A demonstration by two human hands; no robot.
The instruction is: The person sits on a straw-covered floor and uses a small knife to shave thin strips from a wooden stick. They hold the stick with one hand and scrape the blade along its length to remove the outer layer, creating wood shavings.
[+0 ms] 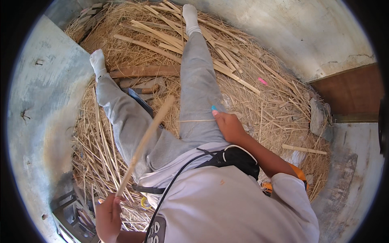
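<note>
My left hand (108, 216), closed at the lower left, grips the near end of a long, flat bamboo strip (142, 146). The strip slants up and away over my left thigh, its far end blurred. Resting on my right thigh, my right hand (231, 126) is closed around one end of a thin sliver (196, 120), which points left across the grey trouser leg. Something bright blue (214, 108) shows at the tip of that hand's thumb or finger. A tool with a wooden handle (146, 89) lies between my legs, partly hidden.
Split bamboo strips (162, 38) lie heaped on straw-like shavings (259, 109) beyond and around my legs. A brown plank (142, 71) lies between my shins. Pale walls (44, 109) curve close around. A metal frame (69, 214) stands at lower left, and an orange item (299, 172) sits by my right elbow.
</note>
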